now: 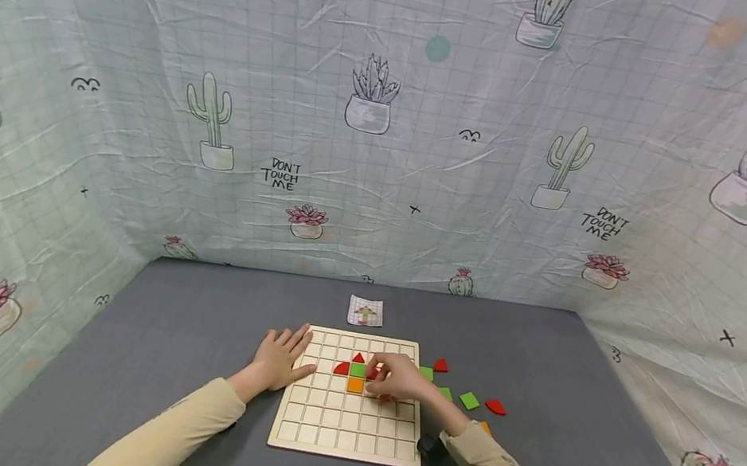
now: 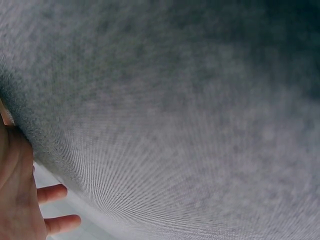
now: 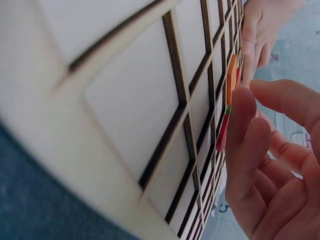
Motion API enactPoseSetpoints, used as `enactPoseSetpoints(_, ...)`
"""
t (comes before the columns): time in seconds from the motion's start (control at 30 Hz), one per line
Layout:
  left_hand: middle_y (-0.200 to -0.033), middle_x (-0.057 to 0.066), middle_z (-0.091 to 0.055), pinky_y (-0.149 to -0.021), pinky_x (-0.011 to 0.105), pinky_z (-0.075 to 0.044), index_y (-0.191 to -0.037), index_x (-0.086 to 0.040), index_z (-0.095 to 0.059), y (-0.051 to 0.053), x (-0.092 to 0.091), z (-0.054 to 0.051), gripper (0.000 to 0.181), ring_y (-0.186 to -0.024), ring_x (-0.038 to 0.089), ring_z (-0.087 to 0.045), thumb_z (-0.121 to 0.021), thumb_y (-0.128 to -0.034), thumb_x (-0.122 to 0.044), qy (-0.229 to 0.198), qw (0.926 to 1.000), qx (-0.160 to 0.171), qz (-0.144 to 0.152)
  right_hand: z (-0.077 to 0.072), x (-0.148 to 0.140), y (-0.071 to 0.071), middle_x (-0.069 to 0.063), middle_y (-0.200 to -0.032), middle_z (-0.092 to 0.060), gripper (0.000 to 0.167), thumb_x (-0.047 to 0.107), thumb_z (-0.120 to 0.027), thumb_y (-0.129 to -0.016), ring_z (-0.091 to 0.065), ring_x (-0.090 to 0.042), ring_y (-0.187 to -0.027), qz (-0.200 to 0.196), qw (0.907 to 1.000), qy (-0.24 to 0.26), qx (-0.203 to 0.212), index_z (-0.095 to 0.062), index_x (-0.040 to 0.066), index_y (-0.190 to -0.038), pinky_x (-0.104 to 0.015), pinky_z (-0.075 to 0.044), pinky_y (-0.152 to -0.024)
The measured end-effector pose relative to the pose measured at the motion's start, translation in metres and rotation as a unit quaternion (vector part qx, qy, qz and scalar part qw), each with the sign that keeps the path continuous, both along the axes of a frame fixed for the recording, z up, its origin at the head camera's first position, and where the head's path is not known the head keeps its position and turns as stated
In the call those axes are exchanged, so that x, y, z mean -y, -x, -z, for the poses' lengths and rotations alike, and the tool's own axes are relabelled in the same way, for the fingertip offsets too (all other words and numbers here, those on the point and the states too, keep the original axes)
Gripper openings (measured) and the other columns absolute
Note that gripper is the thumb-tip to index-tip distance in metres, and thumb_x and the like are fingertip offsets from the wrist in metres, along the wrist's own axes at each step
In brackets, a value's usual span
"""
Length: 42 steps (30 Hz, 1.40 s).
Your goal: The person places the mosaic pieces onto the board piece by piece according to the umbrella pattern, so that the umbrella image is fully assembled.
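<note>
My left hand (image 1: 278,356) lies flat with spread fingers on the left edge of a pale wooden grid board (image 1: 345,442). Over the board's upper middle, my right hand (image 1: 398,378) has its thumb and index finger close together beside a red piece (image 1: 372,374), partly hidden by them. In the right wrist view no piece shows between the fingertips of this hand (image 3: 280,165). Set in the grid are a green square (image 1: 358,370), an orange square (image 1: 355,385) below it, a red triangle (image 1: 359,358) above and a red curved piece (image 1: 342,368) to the left.
A small card (image 1: 365,312) with a coloured pattern lies beyond the board. Several loose pieces lie right of it, among them a green square (image 1: 469,400) and red curved pieces (image 1: 496,407). A black object (image 1: 430,447) is at the right wrist. Patterned cloth surrounds the grey table (image 1: 170,331).
</note>
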<state>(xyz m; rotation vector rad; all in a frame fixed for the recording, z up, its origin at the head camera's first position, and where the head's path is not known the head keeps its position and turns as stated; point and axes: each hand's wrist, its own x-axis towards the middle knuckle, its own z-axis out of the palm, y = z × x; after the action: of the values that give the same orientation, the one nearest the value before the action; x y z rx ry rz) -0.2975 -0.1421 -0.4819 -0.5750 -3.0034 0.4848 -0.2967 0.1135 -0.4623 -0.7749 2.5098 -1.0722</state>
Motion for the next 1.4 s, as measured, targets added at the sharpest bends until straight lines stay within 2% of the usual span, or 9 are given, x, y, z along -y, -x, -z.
enactPoseSetpoints(0.23,-0.147,0.002,-0.027,-0.083,0.045,-0.034,-0.141,-0.015,-0.029,-0.002,0.0,-0.003,0.07,-0.12,0.023,-0.04,-0.027,-0.0883,-0.061,-0.002,1.0,-0.009,0.003,-0.003,-0.019,0.002,-0.006,-0.069,-0.063,0.017,0.012,-0.066,-0.08,-0.061,-0.017,-0.051,-0.001,1.0,0.002,0.0,-0.059,0.004,-0.094,-0.026,-0.047,-0.045)
enactPoseSetpoints(0.4,-0.146,0.002,-0.028,-0.083,0.045,-0.034,-0.14,-0.015,-0.03,-0.001,0.0,-0.003,0.069,-0.12,0.023,-0.04,-0.028,-0.0885,-0.06,-0.004,0.9999,-0.01,0.004,-0.007,-0.04,0.003,-0.013,-0.071,-0.063,0.017,0.013,-0.063,-0.082,-0.062,-0.022,-0.053,0.001,0.9999,0.013,-0.001,-0.059,0.004,-0.096,-0.03,-0.047,-0.047)
enactPoseSetpoints(0.5,-0.147,0.001,-0.027,-0.084,0.046,-0.034,-0.141,-0.015,-0.029,0.0,0.0,-0.002,0.069,-0.12,0.023,-0.04,-0.028,-0.0886,-0.06,-0.003,1.0,-0.009,0.003,-0.008,-0.054,0.002,-0.015,-0.07,-0.063,0.018,0.014,-0.062,-0.083,-0.059,-0.02,-0.051,0.006,0.9999,0.012,-0.005,-0.059,0.003,-0.097,-0.029,-0.045,-0.046)
enactPoseSetpoints(0.7,-0.146,0.002,-0.028,-0.084,0.046,-0.033,-0.14,-0.015,-0.03,-0.001,0.0,-0.002,0.069,-0.12,0.023,-0.04,-0.028,-0.0887,-0.06,-0.005,0.9999,-0.009,0.004,-0.006,-0.084,-0.002,-0.01,-0.067,-0.061,0.021,0.015,-0.062,-0.084,-0.056,-0.018,-0.05,0.022,0.9997,0.006,-0.012,-0.059,0.002,-0.099,-0.03,-0.045,-0.046)
enactPoseSetpoints(1.0,-0.146,0.003,-0.028,-0.081,0.044,-0.034,-0.14,-0.014,-0.03,-0.002,0.001,-0.003,0.069,-0.116,0.021,-0.041,-0.027,-0.0889,-0.06,0.016,0.9998,-0.012,0.007,-0.006,-0.127,-0.005,-0.015,-0.071,-0.059,0.024,0.018,-0.06,-0.085,-0.059,-0.025,-0.056,0.059,0.9981,0.0,0.02,-0.058,0.001,-0.102,-0.033,-0.046,-0.047)
enactPoseSetpoints(1.17,-0.146,0.002,-0.028,-0.08,0.045,-0.035,-0.14,-0.015,-0.03,-0.003,-0.001,-0.004,0.069,-0.117,0.023,-0.041,-0.027,-0.0885,-0.061,0.004,0.9999,-0.01,0.002,-0.007,-0.143,-0.006,-0.013,-0.071,-0.059,0.026,0.018,-0.06,-0.086,-0.059,-0.023,-0.057,0.078,0.9967,-0.002,0.023,-0.058,-0.001,-0.103,-0.033,-0.045,-0.047)
enactPoseSetpoints(1.4,-0.146,0.002,-0.028,-0.08,0.045,-0.035,-0.14,-0.015,-0.03,-0.001,0.0,-0.003,0.07,-0.117,0.023,-0.041,-0.027,-0.0883,-0.061,0.011,0.9999,-0.007,0.001,-0.006,-0.158,-0.008,-0.013,-0.068,-0.06,0.025,0.015,-0.062,-0.084,-0.058,-0.019,-0.054,0.081,0.9964,-0.008,0.022,-0.058,-0.001,-0.102,-0.03,-0.044,-0.045)
